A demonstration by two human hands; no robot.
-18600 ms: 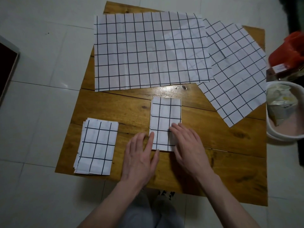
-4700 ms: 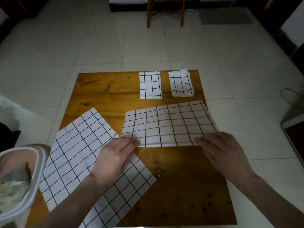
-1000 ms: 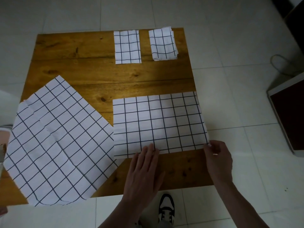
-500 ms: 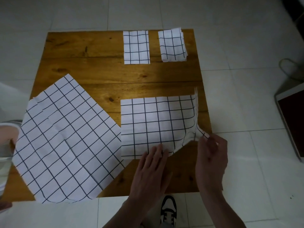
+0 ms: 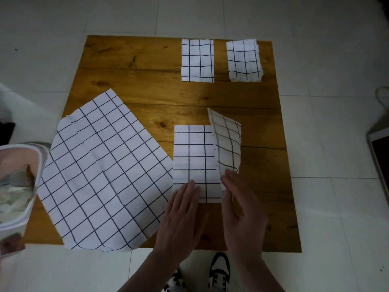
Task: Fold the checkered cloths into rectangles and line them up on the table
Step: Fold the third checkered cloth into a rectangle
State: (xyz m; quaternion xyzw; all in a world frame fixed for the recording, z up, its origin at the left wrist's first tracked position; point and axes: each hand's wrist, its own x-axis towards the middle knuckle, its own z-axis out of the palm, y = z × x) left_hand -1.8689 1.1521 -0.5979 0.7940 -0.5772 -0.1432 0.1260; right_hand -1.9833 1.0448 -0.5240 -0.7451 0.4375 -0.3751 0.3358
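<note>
The left hand (image 5: pixel 181 216) lay flat and open on the cloth (image 5: pixel 195 161) at the table's (image 5: pixel 147 81) near edge. The right hand (image 5: pixel 242 211), fingers loosely spread, raised the cloth's right flap.

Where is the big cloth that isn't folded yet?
The big unfolded cloth lies slanted on the near left part of the wooden table, beside the cloth being folded, its near corner hanging over the table's edge.

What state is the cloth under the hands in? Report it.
Mid-fold: the cloth lies flat on its left, its right flap stands raised.
</note>
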